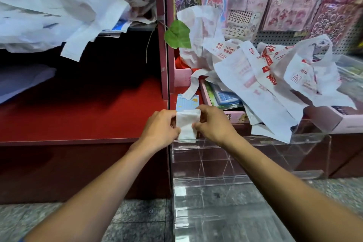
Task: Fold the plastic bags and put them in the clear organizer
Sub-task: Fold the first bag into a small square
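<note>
Left hand [160,128] and right hand [213,124] both pinch a small folded bag [186,124] between them, just above the clear organizer [245,163] — nearly ready to drop in. Loose bags [265,80] heaped beyond the right hand — plenty left.

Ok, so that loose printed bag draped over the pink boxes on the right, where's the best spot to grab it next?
Probably by the long handle strap that trails down toward the blue card. It hangs clear of the rest of the loose printed bag, so the right hand could come from below and in front and pinch it without disturbing the other bags. Both hands are holding the folded bag now.
</note>
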`<state>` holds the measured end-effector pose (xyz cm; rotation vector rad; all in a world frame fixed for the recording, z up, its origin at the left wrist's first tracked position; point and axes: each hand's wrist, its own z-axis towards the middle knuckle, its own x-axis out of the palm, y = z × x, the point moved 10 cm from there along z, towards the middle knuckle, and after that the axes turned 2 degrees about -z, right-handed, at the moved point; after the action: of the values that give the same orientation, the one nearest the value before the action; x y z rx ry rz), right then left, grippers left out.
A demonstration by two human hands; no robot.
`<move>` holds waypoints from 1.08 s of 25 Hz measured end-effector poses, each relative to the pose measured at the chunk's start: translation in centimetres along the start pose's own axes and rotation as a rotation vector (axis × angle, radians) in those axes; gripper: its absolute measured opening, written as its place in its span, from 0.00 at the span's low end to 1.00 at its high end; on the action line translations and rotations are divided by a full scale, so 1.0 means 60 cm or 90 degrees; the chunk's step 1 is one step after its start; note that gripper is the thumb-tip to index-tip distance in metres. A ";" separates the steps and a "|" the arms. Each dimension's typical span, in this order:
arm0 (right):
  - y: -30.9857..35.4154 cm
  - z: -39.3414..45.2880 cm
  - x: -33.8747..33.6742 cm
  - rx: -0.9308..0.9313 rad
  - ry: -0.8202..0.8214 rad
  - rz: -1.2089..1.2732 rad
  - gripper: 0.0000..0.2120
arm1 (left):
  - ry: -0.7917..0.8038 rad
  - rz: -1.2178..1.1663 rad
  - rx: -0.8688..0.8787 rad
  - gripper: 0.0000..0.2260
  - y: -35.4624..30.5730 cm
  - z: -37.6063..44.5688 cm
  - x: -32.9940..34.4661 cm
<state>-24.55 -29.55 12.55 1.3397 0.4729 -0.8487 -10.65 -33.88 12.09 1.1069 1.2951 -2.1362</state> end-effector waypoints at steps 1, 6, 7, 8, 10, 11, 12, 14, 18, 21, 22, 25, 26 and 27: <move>0.000 0.001 0.002 -0.006 -0.003 -0.019 0.05 | -0.001 -0.011 0.003 0.05 -0.001 -0.001 0.000; -0.003 0.005 0.017 -0.020 0.032 -0.140 0.04 | -0.017 -0.096 0.044 0.12 -0.011 -0.002 -0.006; -0.002 0.004 0.014 -0.017 0.025 -0.135 0.04 | -0.012 -0.071 0.043 0.11 -0.010 -0.003 -0.004; -0.003 0.005 0.011 -0.018 0.012 -0.128 0.05 | -0.009 -0.050 0.042 0.09 -0.008 -0.003 -0.004; -0.003 0.004 0.008 -0.023 0.003 -0.139 0.03 | -0.008 -0.032 0.047 0.07 -0.009 -0.004 -0.002; -0.003 0.003 0.008 -0.025 0.008 -0.156 0.02 | -0.006 -0.019 0.058 0.06 -0.013 -0.004 -0.001; -0.002 0.002 0.010 -0.030 0.014 -0.178 0.01 | -0.001 -0.002 0.071 0.06 -0.017 -0.004 0.002; 0.006 -0.001 0.015 -0.047 0.014 -0.232 0.01 | 0.007 0.018 0.076 0.06 -0.020 -0.005 0.007; 0.013 0.000 0.014 -0.051 -0.004 -0.229 0.08 | 0.013 0.005 0.054 0.09 -0.012 -0.003 0.010; 0.014 -0.001 0.014 -0.047 0.013 -0.214 0.12 | 0.033 0.007 0.046 0.14 -0.012 -0.002 0.010; 0.016 -0.004 0.012 -0.047 0.015 -0.209 0.12 | 0.047 0.017 0.044 0.16 -0.013 -0.003 0.012; 0.019 -0.018 -0.001 -0.045 0.010 -0.194 0.10 | 0.078 0.038 0.039 0.21 -0.018 -0.008 0.014; 0.019 -0.024 -0.010 -0.045 0.002 -0.187 0.09 | 0.081 0.034 0.036 0.22 -0.019 -0.010 0.010; 0.020 -0.029 -0.019 -0.044 -0.006 -0.181 0.07 | 0.080 0.022 0.030 0.22 -0.018 -0.012 0.006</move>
<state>-24.07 -27.57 13.80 1.2219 0.6905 -1.0612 -11.30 -32.72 12.22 1.2921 1.2754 -2.1120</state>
